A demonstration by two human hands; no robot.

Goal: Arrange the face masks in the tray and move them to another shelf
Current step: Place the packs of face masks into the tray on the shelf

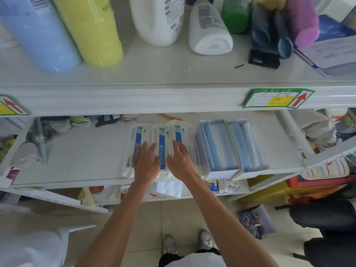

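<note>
Three clear packs of face masks point(161, 139) with blue and green stripes lie side by side on the middle shelf point(81, 157). My left hand point(147, 162) rests flat on the left and middle packs, fingers spread. My right hand point(180, 160) presses on the right pack with straight fingers. Right of the packs stand two open white boxes point(231, 149) filled with blue masks, touching each other. No separate tray shows apart from these boxes.
The upper shelf point(173, 97) overhangs the packs and carries tall bottles point(92, 31), rolled towels and boxes. Loose masks and a brush point(40, 135) lie at the middle shelf's left. Small boxes sit on the lower shelf. A dark stool point(319, 214) stands on the floor to the right.
</note>
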